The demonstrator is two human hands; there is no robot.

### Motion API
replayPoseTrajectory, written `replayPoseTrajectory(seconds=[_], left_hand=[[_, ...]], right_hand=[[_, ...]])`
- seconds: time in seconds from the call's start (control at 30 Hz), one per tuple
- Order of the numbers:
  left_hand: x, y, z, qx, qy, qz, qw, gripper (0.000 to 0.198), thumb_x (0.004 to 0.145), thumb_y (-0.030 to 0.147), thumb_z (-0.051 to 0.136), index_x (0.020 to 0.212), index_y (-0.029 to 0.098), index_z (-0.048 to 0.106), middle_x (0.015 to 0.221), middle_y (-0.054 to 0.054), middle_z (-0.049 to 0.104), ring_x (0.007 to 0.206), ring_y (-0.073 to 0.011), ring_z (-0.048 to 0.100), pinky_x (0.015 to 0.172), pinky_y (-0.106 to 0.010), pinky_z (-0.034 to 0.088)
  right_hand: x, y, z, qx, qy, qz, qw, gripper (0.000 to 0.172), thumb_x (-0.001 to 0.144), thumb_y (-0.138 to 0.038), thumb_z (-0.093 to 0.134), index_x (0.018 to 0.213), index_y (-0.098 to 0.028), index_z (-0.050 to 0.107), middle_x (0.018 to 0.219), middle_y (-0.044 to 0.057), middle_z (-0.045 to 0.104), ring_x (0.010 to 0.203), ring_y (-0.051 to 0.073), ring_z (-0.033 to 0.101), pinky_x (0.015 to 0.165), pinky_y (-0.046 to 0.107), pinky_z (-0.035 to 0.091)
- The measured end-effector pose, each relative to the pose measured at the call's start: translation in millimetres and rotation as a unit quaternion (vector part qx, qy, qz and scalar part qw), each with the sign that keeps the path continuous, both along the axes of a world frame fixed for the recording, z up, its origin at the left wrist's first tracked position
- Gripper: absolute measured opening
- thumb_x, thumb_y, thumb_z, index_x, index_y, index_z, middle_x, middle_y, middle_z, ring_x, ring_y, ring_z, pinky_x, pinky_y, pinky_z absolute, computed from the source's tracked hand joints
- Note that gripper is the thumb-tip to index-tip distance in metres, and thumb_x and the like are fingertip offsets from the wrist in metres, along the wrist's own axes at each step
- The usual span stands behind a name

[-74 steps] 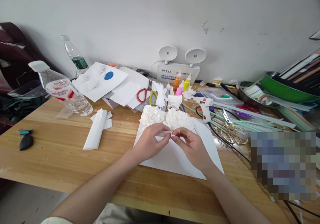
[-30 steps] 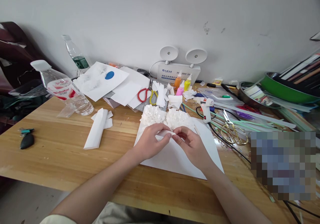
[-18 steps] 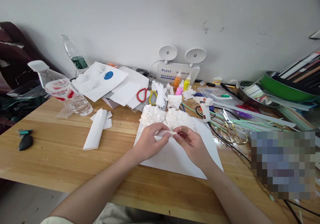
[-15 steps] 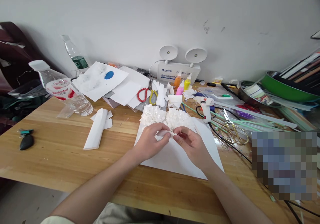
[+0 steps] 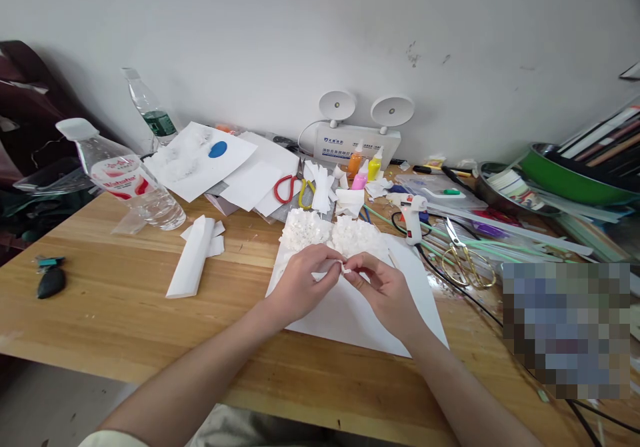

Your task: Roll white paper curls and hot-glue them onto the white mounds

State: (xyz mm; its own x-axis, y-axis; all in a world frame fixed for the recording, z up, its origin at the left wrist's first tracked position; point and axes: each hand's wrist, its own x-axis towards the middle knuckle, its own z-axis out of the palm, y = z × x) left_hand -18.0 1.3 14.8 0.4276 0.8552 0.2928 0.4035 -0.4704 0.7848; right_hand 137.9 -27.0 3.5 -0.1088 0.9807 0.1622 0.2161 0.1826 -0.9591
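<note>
Between the fingertips of both hands is a small white twisted piece of paper [image 5: 345, 269]. My left hand [image 5: 304, 282] pinches one side of it, thumb against forefinger. My right hand [image 5: 384, 292] grips the other side, its fingers curled and partly hiding it. Both hands hover over a large white sheet [image 5: 340, 317] on the wooden table. Just beyond them, two bumpy clusters of crumpled white bits, a left cluster [image 5: 306, 228] and a right cluster [image 5: 356, 235], cover the sheet's far part.
A folded white paper strip [image 5: 190, 260] lies left, near a water bottle [image 5: 133, 177]. Red-and-yellow-handled pliers [image 5: 295, 190], paint bottles [image 5: 360, 177] and an emergency light [image 5: 357, 144] stand behind. To the right are a glue gun [image 5: 412, 219], gold-handled scissors [image 5: 465, 260] and a cable [image 5: 465, 292].
The white paper between my fingers shows less of its length and looks more bunched up. My fingertips have shifted slightly; the other things stay where they were.
</note>
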Motion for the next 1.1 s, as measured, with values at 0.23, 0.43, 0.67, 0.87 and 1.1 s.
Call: replayPoseTrajectory(seconds=[0.23, 0.43, 0.67, 0.87, 1.1], left_hand=[[1.4, -1.3, -5.1, 0.017, 0.003, -0.003, 1.000, 0.014, 0.083, 0.019, 0.044, 0.085, 0.017, 0.057, 0.078, -0.002, 0.060, 0.075, -0.0130, 0.056, 0.068, -0.023, 0.043], [2.5, -0.6, -4.6, 0.048, -0.013, -0.018, 0.999, 0.014, 0.082, 0.015, 0.044, 0.085, 0.016, 0.058, 0.080, -0.004, 0.062, 0.079, -0.0143, 0.055, 0.072, -0.026, 0.043], [3.5, 0.1, -6.0, 0.051, -0.037, -0.033, 0.998, 0.017, 0.083, 0.014, 0.044, 0.087, 0.017, 0.061, 0.084, -0.006, 0.063, 0.080, -0.0149, 0.056, 0.073, -0.028, 0.044], [3.2, -0.9, -6.4, 0.054, -0.041, -0.035, 0.997, 0.018, 0.084, 0.014, 0.045, 0.089, 0.016, 0.061, 0.084, -0.005, 0.063, 0.079, -0.0142, 0.056, 0.072, -0.027, 0.045], [2.1, -2.0, -9.6, 0.129, -0.006, -0.010, 0.992, 0.027, 0.082, 0.014, 0.047, 0.109, 0.016, 0.053, 0.083, -0.005, 0.062, 0.079, -0.0143, 0.056, 0.071, -0.027, 0.046]], right_hand=[[-0.1, 0.0, -3.2, -0.019, 0.017, -0.030, 0.999, 0.009, 0.077, -0.029, 0.056, 0.079, -0.021, 0.058, 0.079, 0.003, 0.060, 0.078, 0.017, 0.054, 0.073, 0.031, 0.044], [-0.9, -0.4, -1.0, -0.014, 0.018, -0.031, 0.999, 0.008, 0.077, -0.029, 0.056, 0.076, -0.021, 0.058, 0.078, 0.002, 0.060, 0.076, 0.016, 0.054, 0.072, 0.030, 0.044], [-0.5, 0.0, -5.0, -0.004, 0.014, -0.070, 0.997, 0.011, 0.075, -0.031, 0.059, 0.076, -0.020, 0.059, 0.076, 0.003, 0.060, 0.076, 0.017, 0.053, 0.071, 0.031, 0.044], [-2.8, 0.0, -6.4, 0.008, 0.015, -0.099, 0.995, 0.010, 0.074, -0.030, 0.061, 0.077, -0.021, 0.058, 0.076, 0.001, 0.059, 0.075, 0.015, 0.053, 0.072, 0.030, 0.043], [-2.9, 0.8, -8.1, 0.005, 0.006, -0.109, 0.994, 0.014, 0.074, -0.032, 0.061, 0.080, -0.020, 0.057, 0.075, 0.002, 0.059, 0.074, 0.016, 0.054, 0.072, 0.031, 0.044]])
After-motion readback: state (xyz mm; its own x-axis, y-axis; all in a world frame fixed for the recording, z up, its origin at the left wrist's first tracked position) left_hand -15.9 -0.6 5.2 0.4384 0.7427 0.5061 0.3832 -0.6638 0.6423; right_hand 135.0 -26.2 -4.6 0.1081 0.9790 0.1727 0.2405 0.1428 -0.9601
